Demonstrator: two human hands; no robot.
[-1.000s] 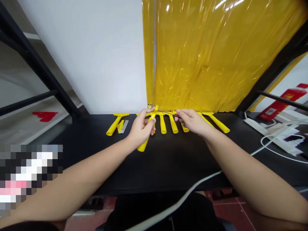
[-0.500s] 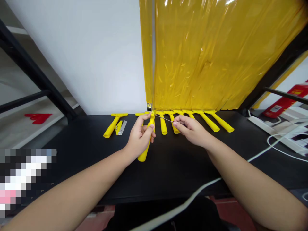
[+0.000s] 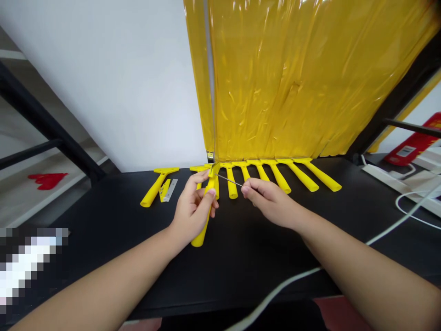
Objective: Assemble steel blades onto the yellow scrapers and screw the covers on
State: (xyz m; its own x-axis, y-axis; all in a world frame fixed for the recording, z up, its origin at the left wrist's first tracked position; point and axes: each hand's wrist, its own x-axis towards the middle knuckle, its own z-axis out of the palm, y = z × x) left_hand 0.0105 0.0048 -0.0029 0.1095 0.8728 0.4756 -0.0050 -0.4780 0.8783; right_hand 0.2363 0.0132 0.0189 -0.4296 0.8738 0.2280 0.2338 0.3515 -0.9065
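My left hand is closed around a yellow plastic scraper, its head up and its handle end toward me. Between the pinched fingers of my right hand is a thin metal rod, perhaps a screwdriver or hex key; its grip end is hidden. The rod's far tip meets the scraper's head, though the exact contact is too small to make out. Behind the hands, several similar yellow T-shaped scrapers lie in a row along the table's back.
Left of the row lie another scraper, a small yellow plate and a silver blade. A pale cable crosses the black table at front right. White power strips and a red package stand right.
The view has shifted slightly, so the scrapers on the left sit lower and further left in the picture. Both hands keep their holds, the rod still at the scraper's head.
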